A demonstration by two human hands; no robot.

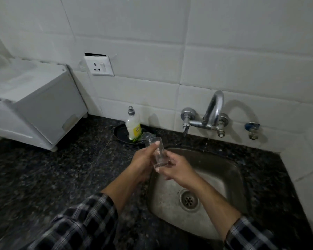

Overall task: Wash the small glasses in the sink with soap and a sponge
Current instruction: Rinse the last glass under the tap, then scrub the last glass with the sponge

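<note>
A small clear glass (157,152) is held tilted above the left rim of the steel sink (224,170), its mouth pointing up and away. My left hand (143,161) grips it near the mouth from the left. My right hand (177,168) holds its base from the right, fingers curled round it. A soap bottle (133,126) with a grey cap and yellow label stands on a black dish (119,131) behind the sink's left corner, with a green sponge (136,138) at its foot. I see no water running from the tap (212,112).
The sink basin holds only its drain (189,200). A dark speckled granite counter (52,177) surrounds it. A white appliance (31,105) stands at the far left, a wall socket (99,65) above the counter, and a small blue-handled valve (251,127) right of the tap.
</note>
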